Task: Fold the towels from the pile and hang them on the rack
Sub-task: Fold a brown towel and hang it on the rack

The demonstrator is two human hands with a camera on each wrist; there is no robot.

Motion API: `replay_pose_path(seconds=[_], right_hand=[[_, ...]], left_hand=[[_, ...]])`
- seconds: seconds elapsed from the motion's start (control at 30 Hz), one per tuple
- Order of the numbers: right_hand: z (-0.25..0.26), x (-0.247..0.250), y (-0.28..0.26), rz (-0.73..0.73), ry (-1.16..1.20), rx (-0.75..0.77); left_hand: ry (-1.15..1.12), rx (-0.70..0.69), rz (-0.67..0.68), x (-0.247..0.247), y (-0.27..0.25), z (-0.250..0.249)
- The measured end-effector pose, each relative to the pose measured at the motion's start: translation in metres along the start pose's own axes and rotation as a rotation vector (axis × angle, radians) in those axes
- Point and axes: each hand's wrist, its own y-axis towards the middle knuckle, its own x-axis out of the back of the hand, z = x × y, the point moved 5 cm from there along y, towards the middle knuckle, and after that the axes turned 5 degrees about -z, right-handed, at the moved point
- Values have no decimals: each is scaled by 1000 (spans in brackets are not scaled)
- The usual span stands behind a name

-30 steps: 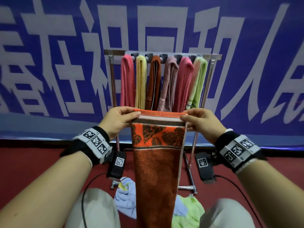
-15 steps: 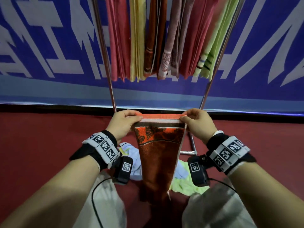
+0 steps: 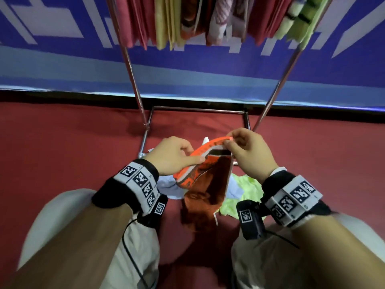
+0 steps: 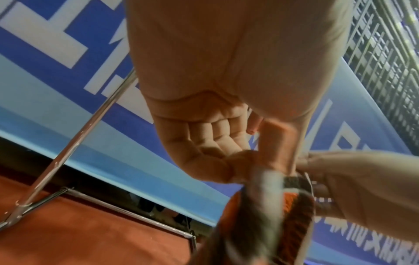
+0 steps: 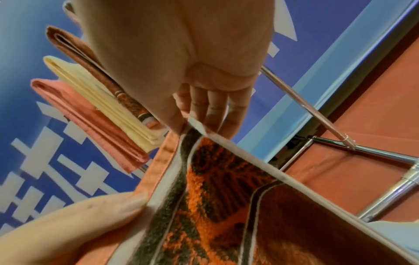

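- The orange-and-brown patterned terry towel (image 3: 208, 184) is hanging low in front of the person, above the knees and just short of the rack's base, its long axis running down from the hands toward the red carpeted floor (image 3: 62, 142)
- Its striped top hem is stretching between the two hands, bowing upward and slanting so that the right end is sitting higher and farther away than the left
- The left hand (image 3: 173, 158) is pinching the hem's left part, thumb lying straight along the near face and fingers curled behind the cloth
- The right hand (image 3: 249, 155) is pinching the hem's right corner between thumb and fingertips, the other fingers lying behind the cloth
- The towel's lower end is looking blurred, hanging in front of a loose pile of pale blue and lime green towels (image 3: 243, 190) on the floor
- The chrome tube rack (image 3: 133, 80) is standing just beyond, carrying folded pink, yellow, brown and green towels (image 3: 166, 21) side by side before a blue banner with white characters (image 3: 62, 59)
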Motion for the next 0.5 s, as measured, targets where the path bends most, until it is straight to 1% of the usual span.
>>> replay_pose_path(seconds=[0.07, 0.17, 0.2, 0.27, 0.33, 0.37, 0.43, 0.5], right_hand=[[5, -6, 0, 47, -12, 39], [12, -9, 2, 59, -38, 105], [13, -9, 2, 57, -43, 114], [13, -12, -1, 70, -41, 116], [14, -16, -6, 111, -57, 127], [13, -19, -7, 137, -81, 138], [10, -25, -8, 191, -103, 155], [9, -28, -9, 234, -86, 162]], left_hand=[[36, 5, 1, -2, 4, -1], [-33, 52, -29, 3, 13, -1], [-87, 82, -52, 5, 15, 0], [-291, 187, -80, 4, 16, 3], [-537, 299, -69, -1, 13, 3], [-610, 334, -67, -2, 11, 3], [-680, 352, -102, -1, 11, 2], [-699, 331, -152, 0, 13, 1]])
